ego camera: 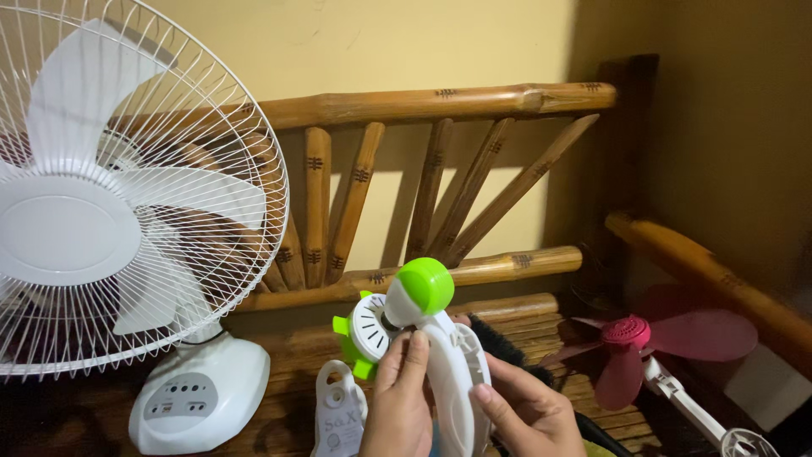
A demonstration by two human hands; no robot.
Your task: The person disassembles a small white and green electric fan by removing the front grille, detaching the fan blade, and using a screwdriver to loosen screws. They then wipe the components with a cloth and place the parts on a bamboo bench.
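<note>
I saw both hands closed on the mini fan (423, 338): left hand (402, 398) nearer its head, right hand (524, 410) lower, body upright.

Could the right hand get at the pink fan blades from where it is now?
Probably yes. The right hand grips the white fan body, and the pink blades lie just to its right on the bamboo bench with nothing between them, though it would have to let go first.
</note>
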